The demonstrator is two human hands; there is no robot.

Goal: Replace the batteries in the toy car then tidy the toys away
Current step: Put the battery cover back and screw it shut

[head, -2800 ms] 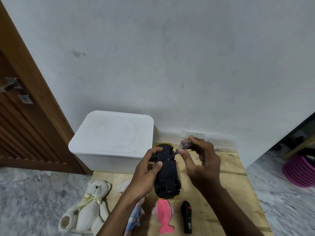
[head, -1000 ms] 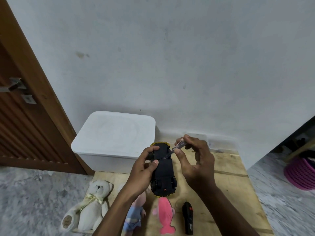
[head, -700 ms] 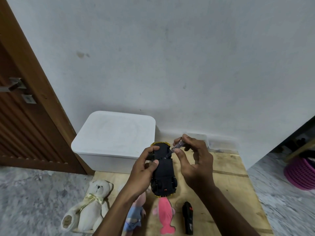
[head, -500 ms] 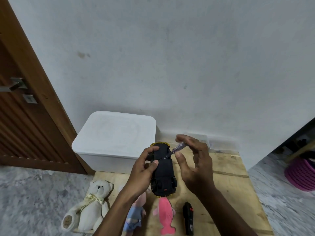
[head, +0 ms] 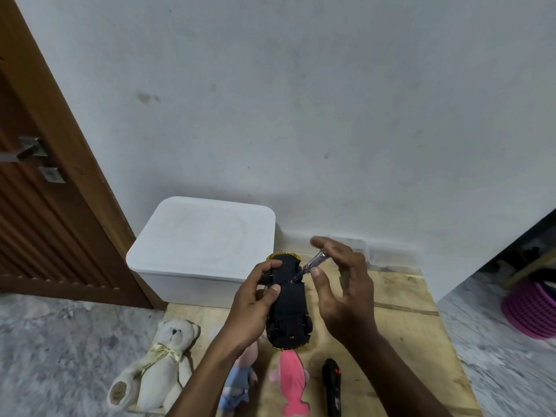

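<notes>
Head view, looking down over a wooden board (head: 406, 326) by a white wall: gripping the toy car (head: 288, 305) with the left hand (head: 252, 308), thumb and fingers curling round its left flank near the far end. Holding the car belly-up and lengthwise over the board, black underside facing the camera, yellow trim peeping out at the far end, the near end hanging just above a pink fish plush (head: 290, 383); impossible to tell whether car and board are touching.

Resting the tip of a screwdriver (head: 310, 264) on that underside towards the far end, shaft slanting up to the right. Touching its clear handle with the right hand (head: 346, 290), fingers (head: 337, 249) spreading wide and nearly straight over it, thumb lying just beside the shaft, touching rather than clasping.

Showing behind the car a white lidded box (head: 204, 239), standing against the wall beside a brown door (head: 45, 221). Showing along the near edge, left to right, a white teddy bear (head: 162, 356), a small doll (head: 237, 383) in blue partly behind the left forearm, the fish plush and a black remote control (head: 331, 386). Showing a purple basket (head: 529, 311) on the grey floor, well apart on the right.
</notes>
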